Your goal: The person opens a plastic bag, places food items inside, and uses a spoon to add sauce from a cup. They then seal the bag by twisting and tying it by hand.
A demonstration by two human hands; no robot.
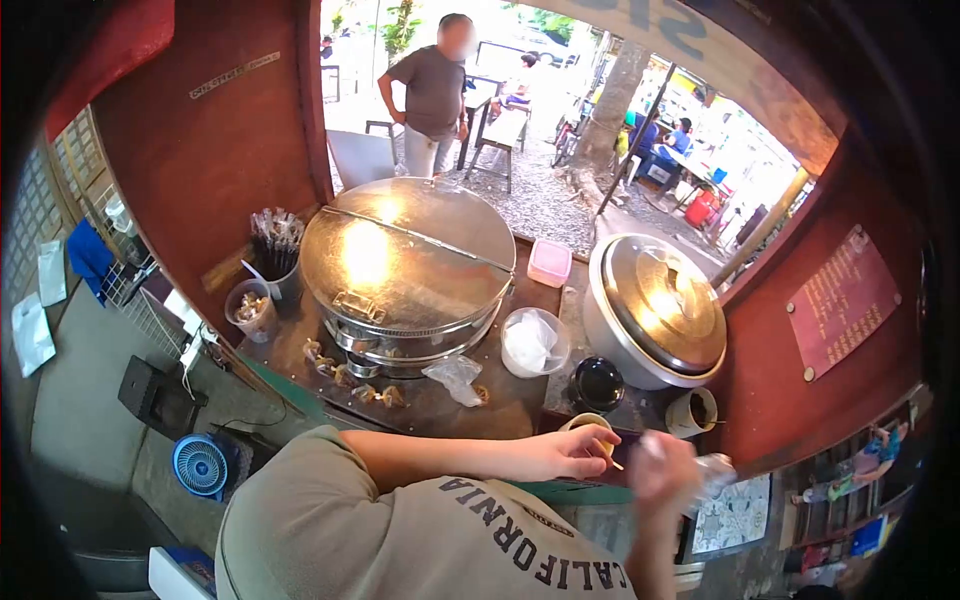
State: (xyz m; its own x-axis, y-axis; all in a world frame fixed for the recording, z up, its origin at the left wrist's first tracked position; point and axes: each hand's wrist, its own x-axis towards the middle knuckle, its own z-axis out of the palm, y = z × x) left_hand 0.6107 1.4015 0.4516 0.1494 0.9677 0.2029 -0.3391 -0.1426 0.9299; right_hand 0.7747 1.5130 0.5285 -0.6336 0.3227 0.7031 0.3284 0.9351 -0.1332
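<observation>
My left hand (582, 455) reaches in from the left over the counter's front edge, its fingers curved and apart. It overlaps the near side of a small cup (586, 422), and a thin pale tip shows by the fingers. My right hand (664, 472) is raised just right of it, smeared by motion. Clear plastic (714, 476) shows right beside that hand; I cannot tell whether the hand holds it. A dark round bowl (597, 384) stands behind the left hand. To the right is a pale container (691, 412) with dark contents and a thin stick.
A large round steel steamer (408, 265) fills the counter's left. A lidded pot (655, 310) stands at right. Between them are a pink-lidded box (549, 262) and a tub with a white bag (535, 342). A plastic bag (456, 378) lies in front. A person (430, 95) stands outside.
</observation>
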